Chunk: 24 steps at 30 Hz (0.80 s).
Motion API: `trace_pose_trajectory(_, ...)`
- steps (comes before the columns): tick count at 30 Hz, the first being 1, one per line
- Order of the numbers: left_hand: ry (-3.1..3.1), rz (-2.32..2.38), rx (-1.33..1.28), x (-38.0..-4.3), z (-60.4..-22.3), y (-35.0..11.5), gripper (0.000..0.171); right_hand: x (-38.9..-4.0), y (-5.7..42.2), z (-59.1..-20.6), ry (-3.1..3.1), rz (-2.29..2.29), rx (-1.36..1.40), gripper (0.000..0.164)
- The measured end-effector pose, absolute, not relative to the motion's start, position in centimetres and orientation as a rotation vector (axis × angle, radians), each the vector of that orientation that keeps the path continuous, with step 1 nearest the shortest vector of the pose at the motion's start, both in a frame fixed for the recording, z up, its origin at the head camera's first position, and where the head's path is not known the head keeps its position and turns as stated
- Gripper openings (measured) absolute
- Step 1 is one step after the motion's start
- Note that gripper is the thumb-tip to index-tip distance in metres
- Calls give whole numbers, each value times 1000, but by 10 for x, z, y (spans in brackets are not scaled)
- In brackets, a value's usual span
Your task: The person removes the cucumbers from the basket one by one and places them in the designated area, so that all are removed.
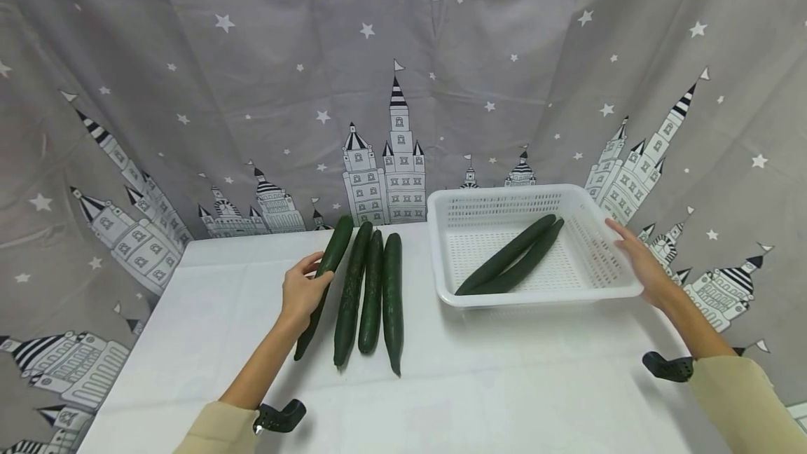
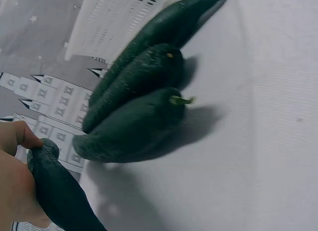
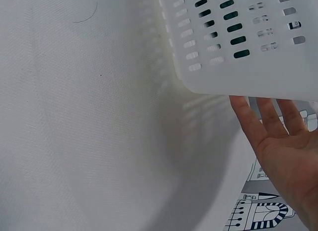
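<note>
My left hand (image 1: 304, 291) grips a dark green cucumber (image 1: 335, 247) between thumb and fingers, its far end raised to the upper right. In the left wrist view that cucumber (image 2: 59, 191) stands apart from the others. Three more cucumbers (image 1: 372, 293) lie side by side just to its right. A white plastic basket (image 1: 536, 296) with slotted walls stands right of them, with two cucumbers (image 1: 511, 258) lying across its floor. At the basket's right side is my right hand (image 1: 643, 265), its extended fingers (image 3: 251, 122) touching the rim from outside; the fingertips are partly hidden by the basket.
A white cloth (image 1: 479, 384) covers the table. Behind and at both sides hangs a grey curtain (image 1: 284, 90) printed with castles and stars. Black wrist devices (image 1: 281, 416) are worn on both forearms.
</note>
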<state>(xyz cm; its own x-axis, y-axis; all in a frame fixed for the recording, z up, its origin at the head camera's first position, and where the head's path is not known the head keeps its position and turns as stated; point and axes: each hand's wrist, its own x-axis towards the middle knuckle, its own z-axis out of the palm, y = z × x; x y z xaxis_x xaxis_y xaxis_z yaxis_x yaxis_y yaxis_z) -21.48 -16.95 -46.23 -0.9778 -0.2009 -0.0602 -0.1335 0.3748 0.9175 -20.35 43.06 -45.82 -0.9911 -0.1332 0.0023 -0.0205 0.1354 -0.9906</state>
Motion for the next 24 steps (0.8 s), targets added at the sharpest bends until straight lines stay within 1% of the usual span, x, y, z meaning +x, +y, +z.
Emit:
trace_pose_trajectory(14,-2509,-1742,394,-229,-491,-164,53,-204,432,-460,2224,-2077,-165,54)
trace_pose_trajectory(24,-2541,-1716,351,-235,-504,-161,54,-203,432,-458,2244,-2039,-122,53)
